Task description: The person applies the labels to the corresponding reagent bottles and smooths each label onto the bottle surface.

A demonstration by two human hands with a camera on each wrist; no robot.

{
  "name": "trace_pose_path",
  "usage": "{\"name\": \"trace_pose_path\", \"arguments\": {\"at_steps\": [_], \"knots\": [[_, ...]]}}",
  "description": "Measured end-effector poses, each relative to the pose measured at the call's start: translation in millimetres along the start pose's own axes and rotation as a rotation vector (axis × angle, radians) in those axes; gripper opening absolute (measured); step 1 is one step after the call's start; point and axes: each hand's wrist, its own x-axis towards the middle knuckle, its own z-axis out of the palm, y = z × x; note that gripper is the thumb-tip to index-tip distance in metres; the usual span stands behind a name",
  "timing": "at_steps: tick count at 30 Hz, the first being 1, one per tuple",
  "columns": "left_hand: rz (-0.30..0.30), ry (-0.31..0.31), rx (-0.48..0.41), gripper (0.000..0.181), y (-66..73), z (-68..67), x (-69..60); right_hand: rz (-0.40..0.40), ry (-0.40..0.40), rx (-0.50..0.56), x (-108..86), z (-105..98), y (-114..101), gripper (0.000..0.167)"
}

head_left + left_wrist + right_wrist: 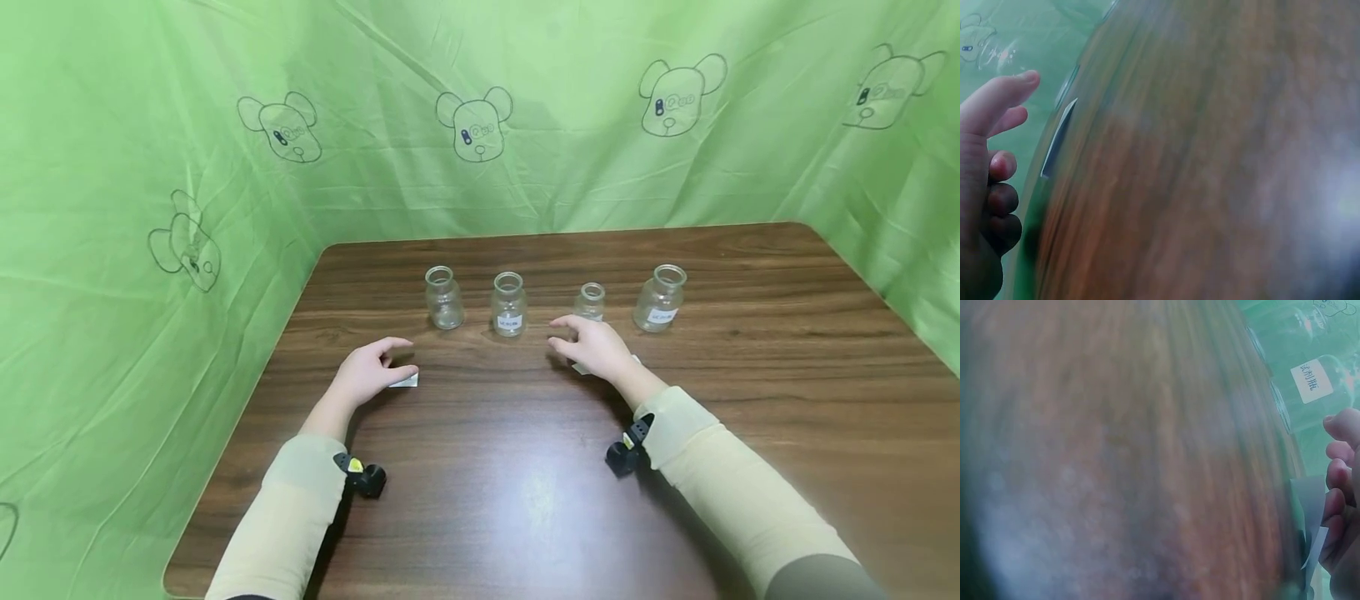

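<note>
My left hand hovers over the left part of the table, thumb and forefinger apart, holding nothing. Beside its thumb lies a small white paper slip, also seen in the left wrist view. Beyond that hand stands a clear glass jar with no label visible. My right hand is in front of a small labelled jar, thumb and forefinger spread with nothing between them. White paper pieces lie beneath it, partly hidden. A labelled glass jar stands to its left, and a larger labelled one to its right.
The jars stand upright, mouths uncovered, in a row toward the far side of the brown wooden table. Green cloth hangs behind and at both sides. A black wrist camera sits on the left sleeve, another on the right.
</note>
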Motion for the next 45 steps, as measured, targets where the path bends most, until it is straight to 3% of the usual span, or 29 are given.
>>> {"name": "trace_pose_path", "arguments": {"at_steps": [10,19,31,39,45], "knots": [[-0.033,-0.057,0.073,0.044,-9.0,-3.8,-5.2,0.018,-0.029,0.005,-1.5,-2,0,0.037],[-0.006,-0.134,0.166,0.044,-7.9,-5.1,-4.1,0.009,-0.030,-0.001,-0.3,-1,2,0.035],[-0.002,-0.109,0.158,0.027,-6.0,-3.9,-0.4,0.013,-0.038,0.020,-0.7,-2,-1,0.033],[0.010,-0.043,0.069,0.025,4.3,1.3,7.2,0.013,-0.030,0.017,-1.1,-1,-1,0.033],[0.011,-0.033,0.010,0.026,16.3,5.9,14.8,0.029,-0.028,0.011,-1.7,-2,0,0.033]]}}
